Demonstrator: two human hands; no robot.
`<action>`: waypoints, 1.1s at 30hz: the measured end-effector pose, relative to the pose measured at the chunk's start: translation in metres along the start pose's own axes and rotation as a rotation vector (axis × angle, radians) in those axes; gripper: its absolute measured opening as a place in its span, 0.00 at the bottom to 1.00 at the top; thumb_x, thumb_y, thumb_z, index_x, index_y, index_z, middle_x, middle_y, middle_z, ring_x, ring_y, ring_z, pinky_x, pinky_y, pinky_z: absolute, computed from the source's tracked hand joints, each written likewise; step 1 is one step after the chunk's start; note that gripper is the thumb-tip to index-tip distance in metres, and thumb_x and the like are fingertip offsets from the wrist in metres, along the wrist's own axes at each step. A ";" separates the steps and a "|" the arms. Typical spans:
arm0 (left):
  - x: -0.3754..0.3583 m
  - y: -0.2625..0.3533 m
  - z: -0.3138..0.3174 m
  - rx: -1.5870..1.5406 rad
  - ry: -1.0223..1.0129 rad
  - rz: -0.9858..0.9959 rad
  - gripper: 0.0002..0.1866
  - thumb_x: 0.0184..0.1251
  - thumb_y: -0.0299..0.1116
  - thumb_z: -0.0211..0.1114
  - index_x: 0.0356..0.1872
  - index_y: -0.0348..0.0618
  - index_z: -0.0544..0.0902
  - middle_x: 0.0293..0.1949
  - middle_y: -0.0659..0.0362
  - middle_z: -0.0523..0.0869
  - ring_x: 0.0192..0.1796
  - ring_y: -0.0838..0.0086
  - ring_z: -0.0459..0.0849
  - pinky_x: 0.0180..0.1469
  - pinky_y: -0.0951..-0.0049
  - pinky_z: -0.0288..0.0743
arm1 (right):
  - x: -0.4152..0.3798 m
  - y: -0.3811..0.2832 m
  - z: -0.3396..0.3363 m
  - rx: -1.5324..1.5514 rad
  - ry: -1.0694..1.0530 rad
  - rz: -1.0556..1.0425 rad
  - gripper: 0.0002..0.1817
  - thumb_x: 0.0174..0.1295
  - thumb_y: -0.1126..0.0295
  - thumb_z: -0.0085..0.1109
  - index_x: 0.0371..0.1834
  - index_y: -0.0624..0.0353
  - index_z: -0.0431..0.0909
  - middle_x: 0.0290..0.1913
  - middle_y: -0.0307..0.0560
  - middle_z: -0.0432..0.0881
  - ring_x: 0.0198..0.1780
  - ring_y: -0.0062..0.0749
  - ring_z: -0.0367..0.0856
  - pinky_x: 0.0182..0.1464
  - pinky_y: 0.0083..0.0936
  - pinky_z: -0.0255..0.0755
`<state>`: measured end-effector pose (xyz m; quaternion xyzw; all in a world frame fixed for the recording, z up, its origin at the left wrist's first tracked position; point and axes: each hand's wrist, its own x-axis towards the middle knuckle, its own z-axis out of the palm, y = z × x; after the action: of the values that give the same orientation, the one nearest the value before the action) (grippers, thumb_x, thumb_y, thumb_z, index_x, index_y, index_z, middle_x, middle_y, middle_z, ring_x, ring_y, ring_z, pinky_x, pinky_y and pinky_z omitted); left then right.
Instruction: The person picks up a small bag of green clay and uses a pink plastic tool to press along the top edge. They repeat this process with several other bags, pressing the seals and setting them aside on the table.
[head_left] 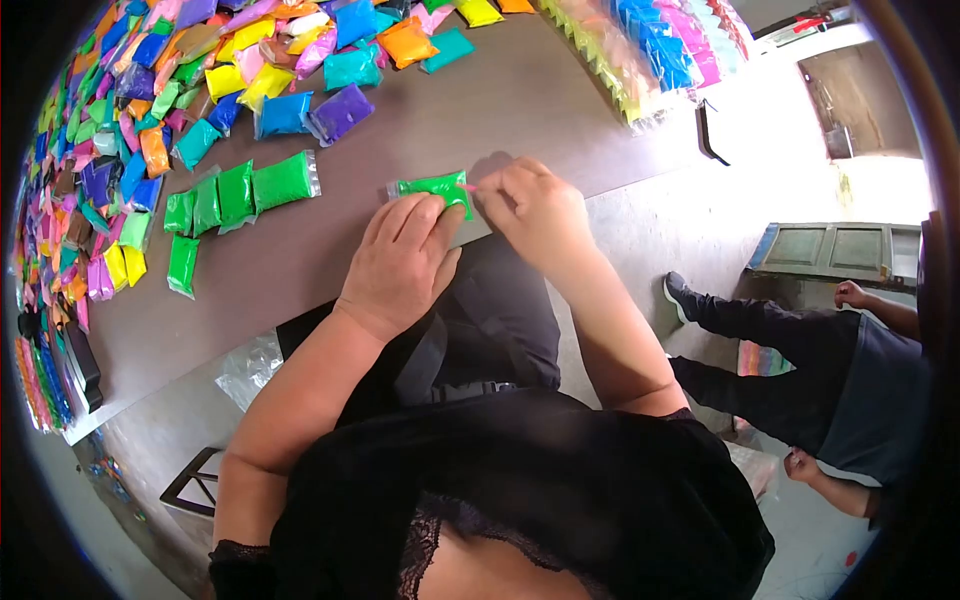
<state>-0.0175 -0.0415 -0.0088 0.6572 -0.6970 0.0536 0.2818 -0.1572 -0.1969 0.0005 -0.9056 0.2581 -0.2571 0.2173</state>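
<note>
So closest to the camera is the person's own black top and dark trousers, forearms reaching out to the near edge of a brown table (520,100). The left hand (400,262) lies palm-down with fingers curled over the near side of a small green packet (432,187), pinning it against the table edge, so it's closed down on the packet rather than spread flat. The right hand (535,205) is bunched up just beside it, fingertips pinched on a thin pink stick (467,187) whose tip touches the right end of that same packet. The packet itself sits right at the table's near edge, between the two hands, looks like clear plastic filled with bright green stuff. A bit further out and to the left there's a row of green packets (238,195) lying side by side, plus one more green one just below them. Beyond that a blue packet (284,114) and a purple packet (342,112) sit next to each other, and then the whole far-left side is a big heap of mixed-colour packets (120,120), orange, yellow, pink, teal, all piled up. At the far right end of the table there's a long stack of bagged colour rows (650,50). Off to the right on the floor level another person (830,380) in dark clothes sits well apart from the table, one hand visible low down.
</note>
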 end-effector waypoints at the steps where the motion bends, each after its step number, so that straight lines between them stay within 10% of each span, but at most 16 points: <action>1: -0.001 0.001 0.000 -0.011 0.004 0.002 0.24 0.60 0.33 0.71 0.58 0.38 0.81 0.56 0.53 0.77 0.61 0.58 0.76 0.64 0.56 0.72 | -0.002 -0.001 0.002 -0.034 -0.017 0.005 0.07 0.64 0.63 0.64 0.32 0.51 0.84 0.33 0.45 0.82 0.32 0.46 0.84 0.33 0.40 0.78; 33: -0.005 -0.001 0.005 0.007 0.035 0.004 0.27 0.56 0.33 0.73 0.59 0.40 0.80 0.57 0.53 0.78 0.62 0.57 0.77 0.66 0.55 0.73 | 0.016 -0.007 -0.002 -0.162 -0.033 -0.295 0.05 0.59 0.64 0.66 0.27 0.49 0.83 0.33 0.39 0.78 0.32 0.39 0.84 0.31 0.37 0.77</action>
<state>-0.0181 -0.0392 -0.0154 0.6556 -0.6933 0.0679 0.2914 -0.1445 -0.2011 0.0112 -0.9523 0.1388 -0.2496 0.1075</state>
